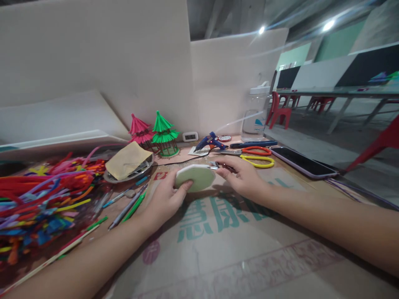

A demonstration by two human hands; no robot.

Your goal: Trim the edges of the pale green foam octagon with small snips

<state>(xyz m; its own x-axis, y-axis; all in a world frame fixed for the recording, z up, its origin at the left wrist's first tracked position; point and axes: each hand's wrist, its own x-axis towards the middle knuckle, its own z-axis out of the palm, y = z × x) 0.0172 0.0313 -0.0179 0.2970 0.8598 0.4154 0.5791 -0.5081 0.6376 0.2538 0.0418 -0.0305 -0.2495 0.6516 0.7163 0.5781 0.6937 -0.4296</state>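
Observation:
My left hand (pixel 166 195) is closed on the left side of a pale green disc (pixel 201 178) with a white rim, the thumb lying across its face. The disc is tilted above a printed cardboard sheet (pixel 249 257). My right hand (pixel 238 174) pinches a small metal-tipped tool (pixel 214 166), whose tip meets the disc's right edge. Fingers cover most of that tool, so its exact kind is unclear. Just beyond the right hand lie scissors (pixel 257 162) with one yellow and one orange handle loop, and a blue glue gun (pixel 212 141).
Pipe cleaners (pixel 46 199) heap at the left, beside pens (pixel 127 209) and a dish (pixel 127 173). Red (pixel 140 128) and green (pixel 165 133) pavilion models stand behind. A phone (pixel 302 162) lies right; a water bottle (pixel 254 114) stands at the back near a partition (pixel 230 74).

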